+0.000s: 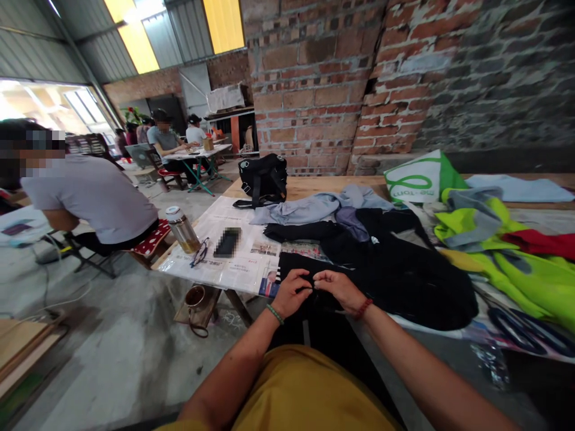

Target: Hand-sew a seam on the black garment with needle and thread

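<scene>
A left hand (pixel 290 294) and a right hand (pixel 340 290) are close together over black cloth (pixel 291 262) at the table's (pixel 309 185) near edge.
I see bent fingers with tips close, but can't tell if they pinch anything. A big black garment (pixel 404 281) lies on the table's right part, a shiny flask (pixel 182 230) stands at its left end.

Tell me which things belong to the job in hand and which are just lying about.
Likely in the job:
black cloth at the left hand and right hand
perhaps the scissors

Seemingly just lying about:
flask
glasses
black bag
green-and-white bag
</scene>
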